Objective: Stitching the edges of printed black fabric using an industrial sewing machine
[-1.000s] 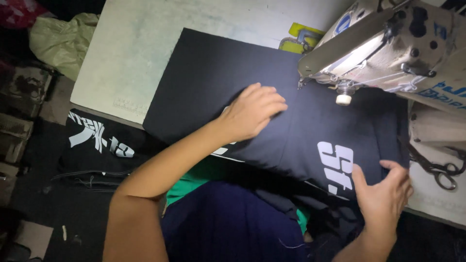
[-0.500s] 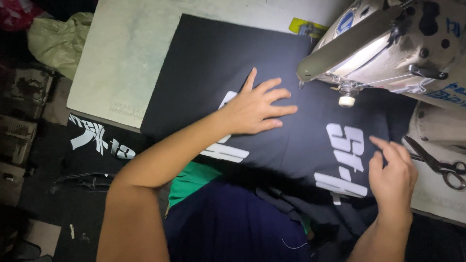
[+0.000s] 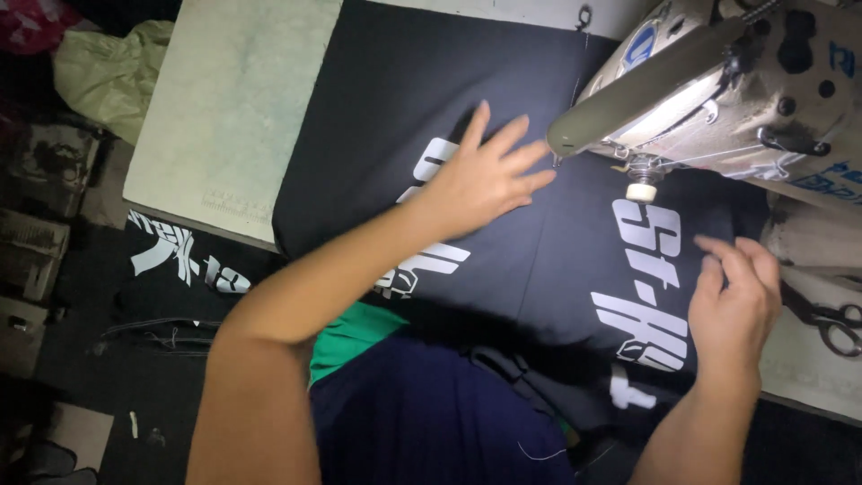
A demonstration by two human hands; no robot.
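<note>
A black fabric piece [image 3: 422, 99] with white printed lettering lies spread over the pale sewing table [image 3: 224, 108]. My left hand [image 3: 485, 175] rests flat on the cloth, fingers spread, just left of the sewing machine's needle area [image 3: 639, 184]. My right hand [image 3: 734, 301] hovers at the cloth's right edge over the white lettering, fingers loosely curled and apart; it grips nothing that I can see. The beige sewing machine [image 3: 718, 90] overhangs the fabric at the upper right.
Black-handled scissors [image 3: 831, 319] lie on the table at the far right. Another black printed piece [image 3: 184, 260] hangs below the table's left front edge. A pale green cloth bundle [image 3: 108, 72] sits on the floor at the upper left.
The fabric has slid forward and unfolded, so more white lettering shows. My left hand moved up and flattened with fingers spread. My right hand lifted off the cloth's edge.
</note>
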